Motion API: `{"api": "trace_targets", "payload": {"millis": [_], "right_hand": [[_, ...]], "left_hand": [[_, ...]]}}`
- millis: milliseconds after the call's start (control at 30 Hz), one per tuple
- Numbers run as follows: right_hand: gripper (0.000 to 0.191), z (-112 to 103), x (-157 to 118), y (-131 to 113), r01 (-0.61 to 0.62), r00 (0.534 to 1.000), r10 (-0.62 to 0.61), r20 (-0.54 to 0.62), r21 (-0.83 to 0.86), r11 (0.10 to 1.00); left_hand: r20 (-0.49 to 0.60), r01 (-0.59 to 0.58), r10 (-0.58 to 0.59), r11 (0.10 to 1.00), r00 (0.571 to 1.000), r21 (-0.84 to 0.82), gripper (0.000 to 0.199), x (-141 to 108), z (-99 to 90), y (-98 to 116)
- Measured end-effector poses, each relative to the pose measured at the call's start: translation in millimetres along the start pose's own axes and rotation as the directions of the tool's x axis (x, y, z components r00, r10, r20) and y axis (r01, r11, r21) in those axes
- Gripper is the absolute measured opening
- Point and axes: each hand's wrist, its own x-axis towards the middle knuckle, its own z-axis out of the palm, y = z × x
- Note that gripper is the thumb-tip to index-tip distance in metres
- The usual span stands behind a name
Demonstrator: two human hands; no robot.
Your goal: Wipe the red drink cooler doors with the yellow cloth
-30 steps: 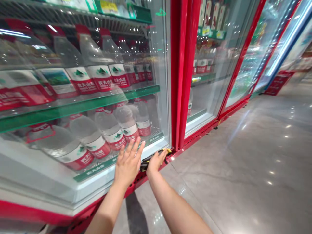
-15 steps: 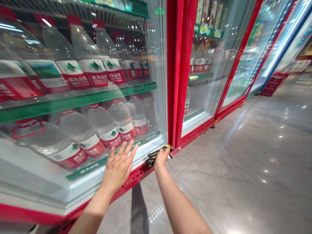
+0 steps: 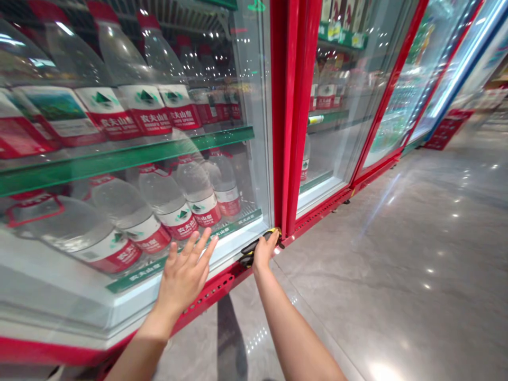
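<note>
My left hand (image 3: 183, 275) is spread flat with its fingers stretched out, against or just in front of the glass door near its bottom. Behind the glass stand several large water bottles (image 3: 154, 201) with red and white labels. To the right, my right hand (image 3: 265, 251) is closed on a black-and-yellow hand tool (image 3: 251, 247) that looks like pliers, low at the red door frame (image 3: 286, 116). My fingers hide part of the tool, and its exact kind is unclear.
A green shelf edge (image 3: 130, 159) carries more red-capped bottles (image 3: 138, 100) above. Further red-framed coolers (image 3: 369, 127) run off to the right, ending near a red box (image 3: 448, 129). Shiny grey floor tiles (image 3: 397, 264) lie alongside.
My left hand has shifted slightly left and down. My right hand stays at the lower frame with the tool. The view has moved a little, so the upper bottles appear farther left and higher.
</note>
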Motion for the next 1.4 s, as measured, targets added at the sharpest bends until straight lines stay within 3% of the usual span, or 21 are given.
{"api": "trace_targets", "payload": {"millis": [100, 200, 333, 433, 567, 733, 833, 933, 1033, 1167, 1267, 1400], "right_hand": [[0.082, -1, -13, -16, -0.118, 0.989, 0.12, -0.08, 0.031, 0.993], [0.08, -2, -29, -30, -0.163, 0.985, 0.169, -0.039, 0.122, 0.979], [0.084, -13, -11, -36, -0.223, 0.968, 0.24, -0.07, 0.191, 0.956], [0.083, -18, 4, -42, -0.18, 0.977, 0.195, -0.088, 0.156, 0.971], [0.077, -16, -10, -46, -0.07, 0.997, 0.072, -0.018, 0.077, 0.995], [0.08, -16, -7, -41, -0.236, 0.964, 0.249, -0.095, 0.131, 0.963], [0.078, -12, -9, -51, -0.143, 0.985, 0.149, -0.085, 0.077, 0.987], [0.077, -1, -38, -57, 0.0, 1.0, 0.0, 0.004, -0.012, 1.0], [0.076, 3, -60, -47, 0.021, 0.999, -0.019, 0.051, -0.033, 0.999], [0.077, -1, -36, -39, -0.077, 0.993, 0.077, -0.085, 0.004, 0.997], [0.076, 1, -25, -52, -0.021, 0.991, 0.02, -0.132, -0.002, 1.0], [0.075, 8, -61, -56, 0.139, 0.99, -0.137, 0.038, -0.06, 0.988]], "left_hand": [[-0.006, 0.018, -0.018, 1.0, 1.0, -0.001, 0.081, -2, 1.8, 0], [-0.006, 0.01, -0.01, 1.0, 1.0, 0.005, 0.082, -2, 3.7, 1], [0.002, -0.016, 0.015, 1.0, 1.0, 0.025, 0.083, -6, 0.9, -1], [0.0, -0.013, 0.013, 0.999, 1.0, 0.039, 0.082, -11, -2.1, -4], [-0.012, -0.001, 0.002, 0.999, 1.0, 0.032, 0.082, -15, -1.6, -8], [-0.034, -0.016, 0.017, 1.0, 0.999, 0.026, 0.081, -15, -2.3, -9], [-0.042, -0.013, 0.015, 0.999, 0.999, 0.049, 0.081, -17, -3.6, -11], [-0.043, -0.009, 0.012, 0.998, 0.999, 0.07, 0.082, -19, -3.1, -13], [-0.043, -0.021, 0.024, 0.997, 0.999, 0.079, 0.081, -23, -3.0, -15], [-0.029, -0.017, 0.02, 0.996, 0.999, 0.086, 0.081, -32, -7.6, -19], [-0.021, -0.003, 0.005, 0.995, 1.0, 0.099, 0.08, -40, -11.4, -23], [-0.03, -0.008, 0.012, 0.993, 0.999, 0.116, 0.078, -44, -11.4, -26]]}}
